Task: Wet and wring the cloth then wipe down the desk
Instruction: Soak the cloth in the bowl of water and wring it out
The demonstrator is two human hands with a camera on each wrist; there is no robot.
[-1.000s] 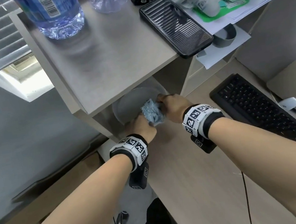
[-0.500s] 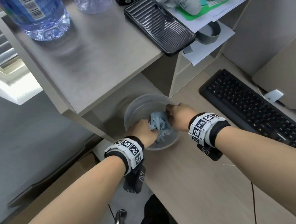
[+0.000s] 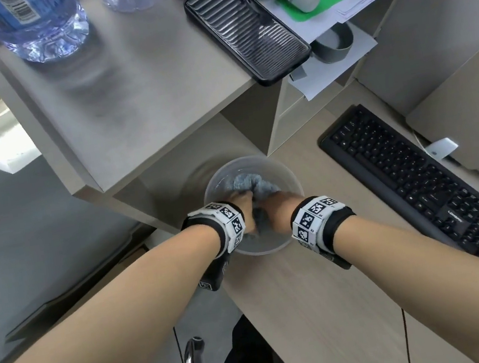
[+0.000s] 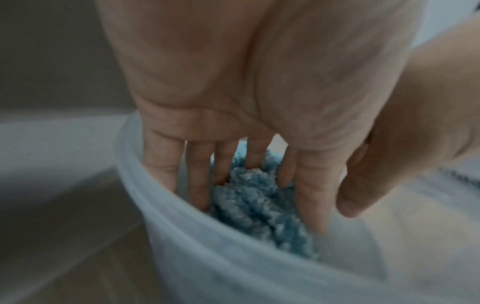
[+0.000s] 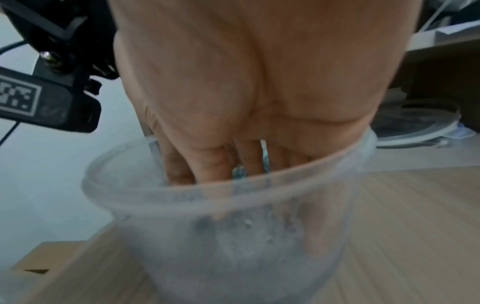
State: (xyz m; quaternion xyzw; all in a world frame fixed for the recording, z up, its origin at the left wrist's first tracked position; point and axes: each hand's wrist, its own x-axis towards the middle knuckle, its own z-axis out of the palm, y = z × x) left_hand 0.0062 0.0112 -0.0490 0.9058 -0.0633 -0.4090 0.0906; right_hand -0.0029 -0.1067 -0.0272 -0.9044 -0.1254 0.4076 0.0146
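Both hands are inside the clear bowl (image 3: 290, 182). Left hand (image 3: 244, 212): fingers extended, pressing the bunched blue cloth (image 3: 251, 184) down against the near wall. Right hand (image 3: 282, 209): fingers reach down into the bowl; grip cannot be told. Bowl stands near the desk's (image 3: 330, 308) left edge, under the shelf (image 3: 132, 104) overhang. Keyboard (image 3: 420, 181) well right, bare desk between.

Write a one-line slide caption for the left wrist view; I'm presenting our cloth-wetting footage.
Left hand pressing the blue cloth down into the translucent plastic bowl.
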